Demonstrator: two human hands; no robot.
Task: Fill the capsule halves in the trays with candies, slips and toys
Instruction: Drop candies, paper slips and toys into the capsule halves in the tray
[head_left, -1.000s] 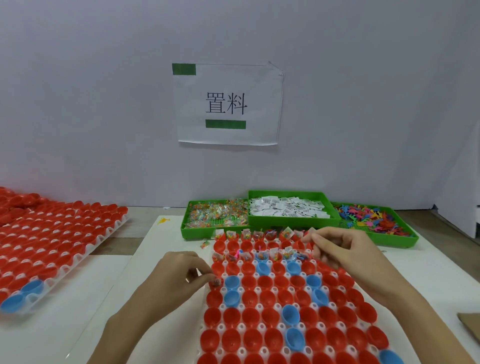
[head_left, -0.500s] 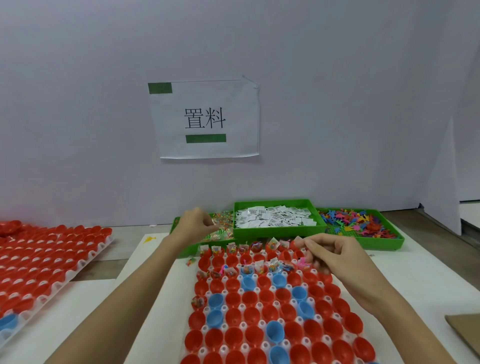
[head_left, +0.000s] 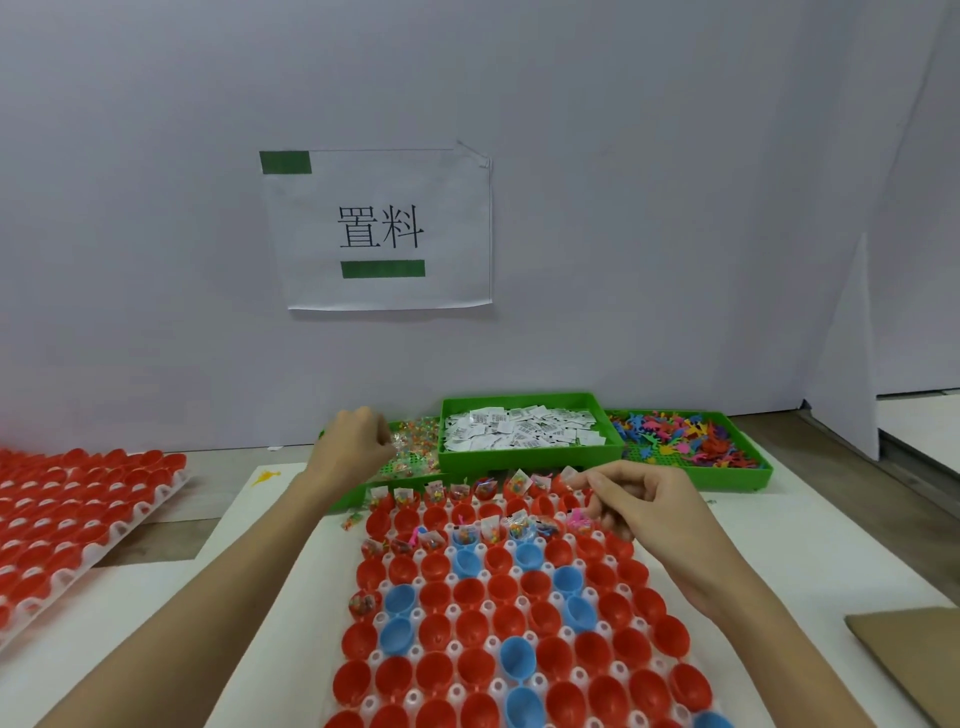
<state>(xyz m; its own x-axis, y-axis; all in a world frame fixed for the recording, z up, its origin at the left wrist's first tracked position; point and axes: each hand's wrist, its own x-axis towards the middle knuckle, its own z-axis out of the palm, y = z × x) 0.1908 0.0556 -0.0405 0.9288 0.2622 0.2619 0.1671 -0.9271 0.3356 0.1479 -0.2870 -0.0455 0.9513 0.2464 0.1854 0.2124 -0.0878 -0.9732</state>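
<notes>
Head view, left fingers (head_left: 382, 434) touching candies (head_left: 415, 447)

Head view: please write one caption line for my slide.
Left hand reaches into the candy bin; right hand hovers over the capsule tray.
</notes>
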